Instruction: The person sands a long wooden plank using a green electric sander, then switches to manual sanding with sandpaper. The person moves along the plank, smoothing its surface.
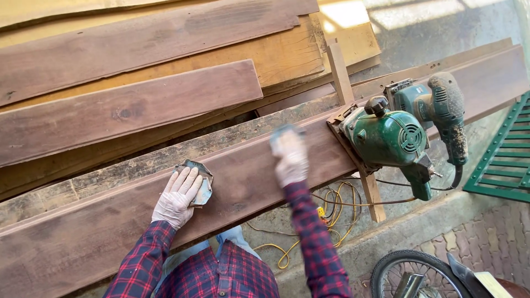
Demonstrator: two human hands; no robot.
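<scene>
No container shows here; the left hand [178, 196], gloved, lies flat with fingers spread, pressing a worn sheet of sandpaper [200, 179] onto the long dark plank [110, 232]. The right hand [290, 157], blurred, is clenched around another sandpaper piece [282, 132] further along the same plank. Just beyond that grip sits a green power tool [389, 138], with yellow cable [331, 209] below.

Left hand [176, 197]: gloved, flat on sandpaper [200, 177] on plank [110, 226].
Right hand [291, 158]: gloved, blurred, pressing another piece on the plank.
Saw [389, 138]: green, lying beside the right hand.
</scene>
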